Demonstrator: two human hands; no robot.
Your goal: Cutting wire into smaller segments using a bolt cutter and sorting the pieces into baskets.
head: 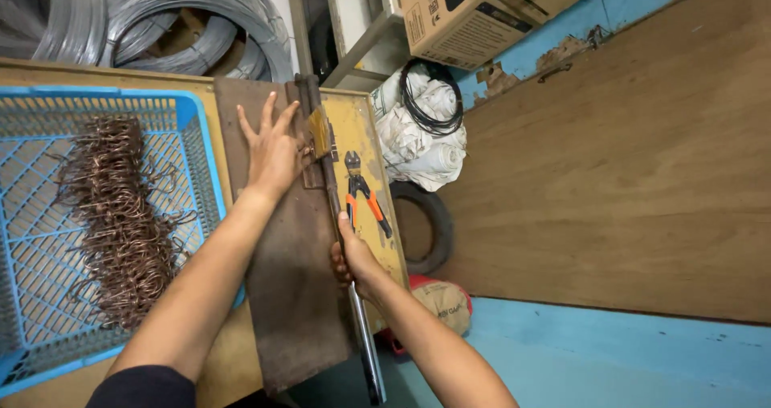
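— Hands first: what do we see?
— Our left hand (273, 147) lies flat, fingers spread, on the brown plate (293, 295) on the counter (365, 135). Our right hand (353, 259) is closed round the lever (361, 336) beside it.

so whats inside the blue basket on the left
A long tangled heap of bent brownish wire pieces lies inside the blue basket, on its mesh floor. The left forearm covers the basket's near right corner, so anything there is hidden.

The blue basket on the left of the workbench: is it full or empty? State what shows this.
Partly filled. The blue basket holds a heap of bent brown wire pieces, yet much of its mesh floor shows bare.
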